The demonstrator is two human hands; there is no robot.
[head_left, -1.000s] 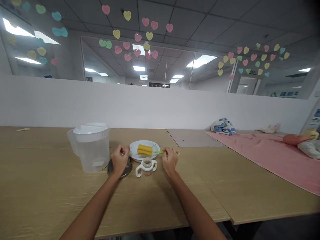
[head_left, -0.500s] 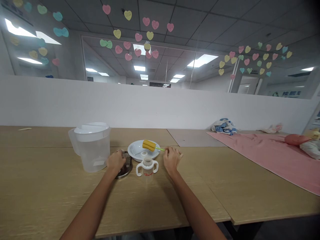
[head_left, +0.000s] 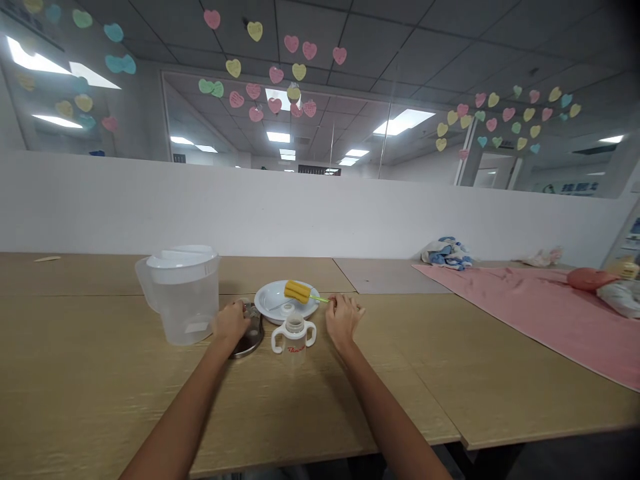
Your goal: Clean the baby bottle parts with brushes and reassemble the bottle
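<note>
My right hand (head_left: pixel 343 319) is closed on the thin green handle of a bottle brush (head_left: pixel 297 291). The brush's yellow sponge head lies over a white plate (head_left: pixel 266 300), pointing left. My left hand (head_left: pixel 231 325) has its fingers curled over a shiny metal tray (head_left: pixel 249 348); what they grip is hidden or too small to make out. Between my hands stands a clear baby bottle (head_left: pixel 295 339), upright and uncapped, with two white side handles and red lettering. A small white round part (head_left: pixel 287 309) sits on the plate behind the bottle's mouth.
A lidded translucent pitcher (head_left: pixel 186 300) stands just left of my left hand. On the right, a pink cloth (head_left: pixel 515 300) covers part of the table, with a red object (head_left: pixel 591 279) on it. A crumpled blue-and-white cloth (head_left: pixel 447 254) lies by the white wall (head_left: pixel 310 220).
</note>
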